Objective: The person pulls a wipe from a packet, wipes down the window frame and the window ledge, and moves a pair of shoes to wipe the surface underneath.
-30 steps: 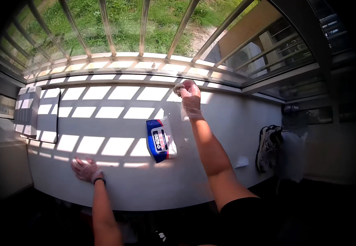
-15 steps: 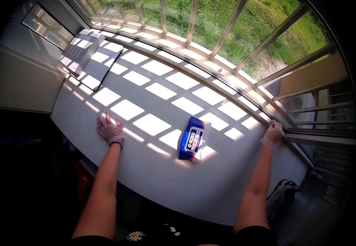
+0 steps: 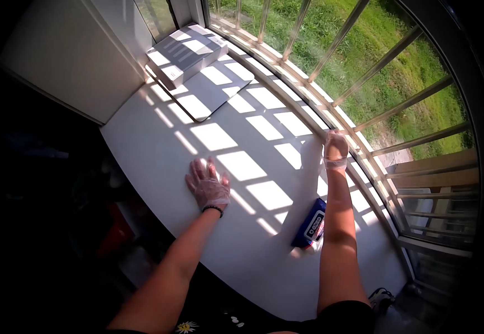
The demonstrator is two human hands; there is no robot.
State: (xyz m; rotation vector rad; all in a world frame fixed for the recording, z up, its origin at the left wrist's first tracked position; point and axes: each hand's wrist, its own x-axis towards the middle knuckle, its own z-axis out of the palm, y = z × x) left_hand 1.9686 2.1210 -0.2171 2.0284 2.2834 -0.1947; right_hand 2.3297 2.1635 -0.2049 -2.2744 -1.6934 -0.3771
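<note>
My left hand [image 3: 207, 183], in a clear plastic glove with a dark beaded bracelet at the wrist, lies flat on the white tabletop [image 3: 236, 245] with its fingers apart. At the window's lower track my right hand [image 3: 336, 149], also in a clear glove, is curled closed against the frame. Anything inside its fingers is hidden. A blue and white pack of wet wipes [image 3: 310, 227] rests on the table, partly covered by my right forearm.
A grey-white box [image 3: 189, 53] sits on a thin flat silver panel [image 3: 200, 100] in the far left corner. Metal bars [image 3: 324, 42] stand outside the window [image 3: 359, 83]. By the near right edge is a black and white item [image 3: 382, 298], partly cut off by darkness.
My right hand has slid along the window track, away from the right corner and past the wipes pack. The view has turned rightward. My left hand stays flat on the table.
</note>
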